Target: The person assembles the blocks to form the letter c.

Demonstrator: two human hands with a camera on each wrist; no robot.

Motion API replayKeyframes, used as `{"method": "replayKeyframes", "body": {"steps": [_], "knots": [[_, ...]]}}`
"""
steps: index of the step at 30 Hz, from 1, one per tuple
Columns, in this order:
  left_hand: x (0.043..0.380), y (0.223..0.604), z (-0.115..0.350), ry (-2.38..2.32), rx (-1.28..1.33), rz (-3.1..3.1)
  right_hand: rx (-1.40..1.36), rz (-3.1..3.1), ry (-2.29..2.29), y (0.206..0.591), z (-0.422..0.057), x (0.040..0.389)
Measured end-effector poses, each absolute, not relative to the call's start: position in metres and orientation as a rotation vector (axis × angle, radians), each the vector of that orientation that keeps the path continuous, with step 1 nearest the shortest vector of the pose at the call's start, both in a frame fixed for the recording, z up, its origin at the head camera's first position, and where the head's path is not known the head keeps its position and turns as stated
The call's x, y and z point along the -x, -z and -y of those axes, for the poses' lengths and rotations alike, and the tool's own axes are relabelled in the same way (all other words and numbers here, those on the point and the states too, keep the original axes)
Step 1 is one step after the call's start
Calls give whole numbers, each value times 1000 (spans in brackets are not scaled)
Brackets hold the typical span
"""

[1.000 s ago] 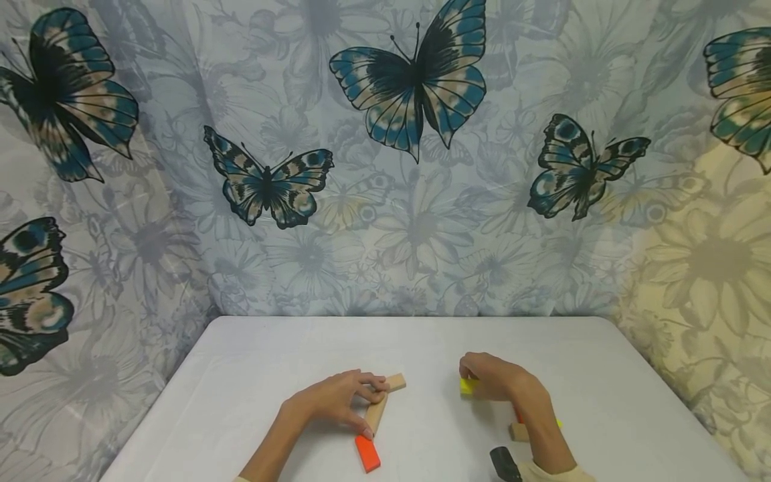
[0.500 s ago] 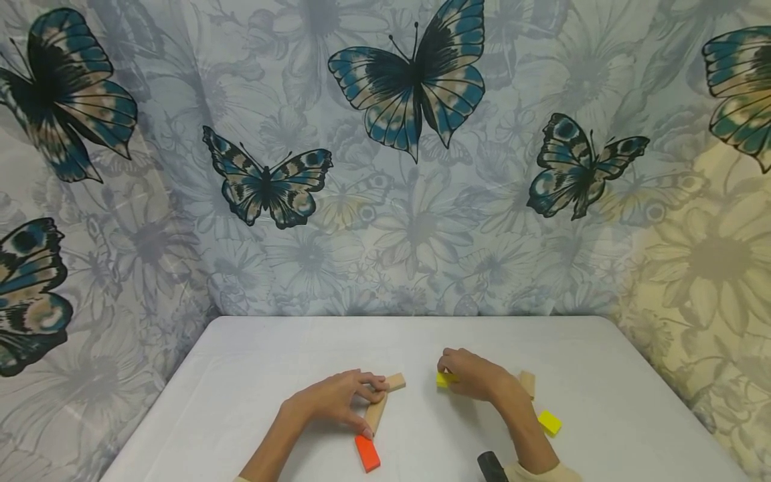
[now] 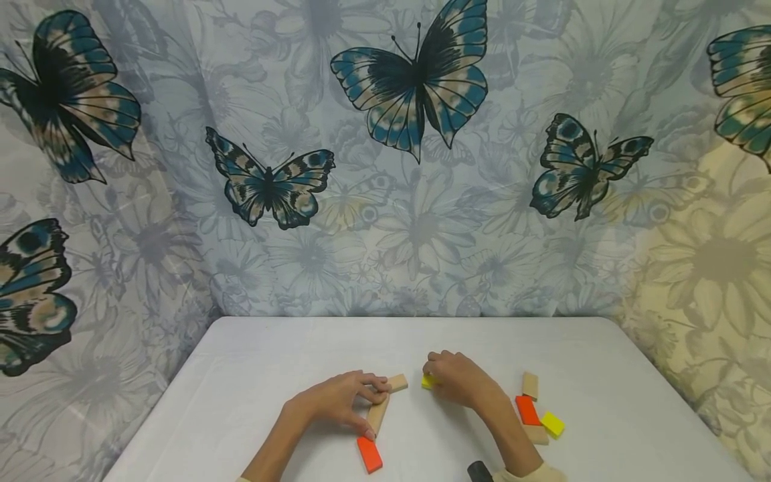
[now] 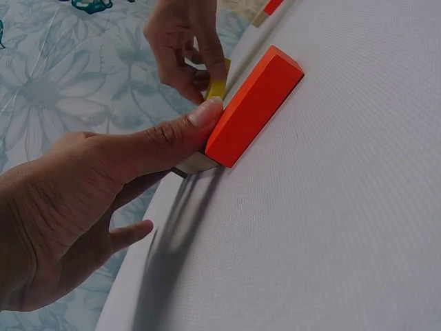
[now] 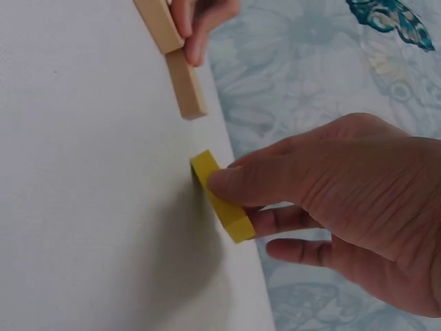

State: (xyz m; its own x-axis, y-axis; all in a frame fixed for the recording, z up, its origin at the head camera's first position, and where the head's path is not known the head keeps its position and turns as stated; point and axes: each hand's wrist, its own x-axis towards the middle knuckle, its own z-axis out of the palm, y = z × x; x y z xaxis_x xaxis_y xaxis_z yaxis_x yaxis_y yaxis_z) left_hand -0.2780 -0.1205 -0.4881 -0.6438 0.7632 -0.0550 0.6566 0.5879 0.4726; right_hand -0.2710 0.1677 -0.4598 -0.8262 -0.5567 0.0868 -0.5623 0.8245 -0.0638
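My right hand (image 5: 344,200) pinches a yellow block (image 5: 219,196) between thumb and fingers, just over the table and a short gap right of the left-hand row. That row on the table has a red-orange block (image 3: 370,455) nearest me, a longer plain wooden block (image 3: 377,415) in the middle and another wooden block (image 3: 398,383) angled at the far end. Spanning the middle wooden block, my left hand (image 3: 337,399) holds it, thumb at the joint with the red-orange block and fingertips at the joint with the far one.
On the right of the white table (image 3: 271,348) lie several loose blocks: a wooden one (image 3: 530,385), a red-orange one (image 3: 527,410), a yellow one (image 3: 553,424) and a wooden one (image 3: 536,434) partly behind my right forearm. A butterfly-print cloth (image 3: 421,268) hangs behind the table.
My right hand has moved left with the yellow block, toward the far end of the row, uncovering the loose blocks on the right. The left hand and the row have stayed put.
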Motion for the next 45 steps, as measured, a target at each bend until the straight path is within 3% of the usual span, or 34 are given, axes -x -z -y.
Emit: {"method": "replayKeyframes", "body": {"steps": [8, 18, 34, 45], "knots": [[279, 491, 121, -626, -1175, -2567, -876, 2917, -126, 464, -163, 272], [279, 491, 122, -611, -1192, -2581, -846, 3117, -170, 440, -161, 263], [277, 488, 120, -620, -1189, -2577, -1031, 2995, -235, 446, -153, 259], [277, 487, 119, -616, -1186, -2588, -988, 3034, -187, 448, -150, 260]]}}
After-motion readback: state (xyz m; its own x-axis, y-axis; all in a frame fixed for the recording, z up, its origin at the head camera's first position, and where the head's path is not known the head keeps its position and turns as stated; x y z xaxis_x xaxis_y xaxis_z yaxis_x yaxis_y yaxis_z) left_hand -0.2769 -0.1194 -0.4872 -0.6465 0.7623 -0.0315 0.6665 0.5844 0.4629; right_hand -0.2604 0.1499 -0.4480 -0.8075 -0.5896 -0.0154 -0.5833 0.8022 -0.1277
